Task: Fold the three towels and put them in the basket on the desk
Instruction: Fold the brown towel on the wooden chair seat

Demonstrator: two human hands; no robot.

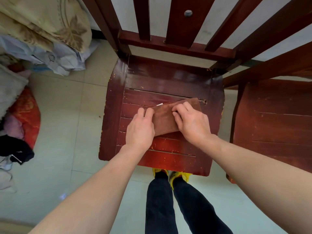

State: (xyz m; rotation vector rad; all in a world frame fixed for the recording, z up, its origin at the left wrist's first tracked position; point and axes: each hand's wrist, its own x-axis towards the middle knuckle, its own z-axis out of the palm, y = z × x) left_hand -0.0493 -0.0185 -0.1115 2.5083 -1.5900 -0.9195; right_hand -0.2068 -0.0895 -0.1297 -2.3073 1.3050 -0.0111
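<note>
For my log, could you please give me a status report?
Left hand, right hand: both pinch brown cloth towel. Towel folded, on red-brown wooden chair seat. Basket not in view.

I stood in a home: wooden chairs (162, 85), tiled floor (67, 115), bedding (45, 22) and clothes (16, 149) piled beside me.

The carrying surface is a chair seat (168, 81) of dark red wooden slats, its paint chipped along the edges. A folded brown towel (164, 120) lies flat on the slats, right of centre, a white tag (159, 104) at its far edge. The chair stands on a pale tiled floor (67, 115), a second chair (278, 124) just beside it.
</note>
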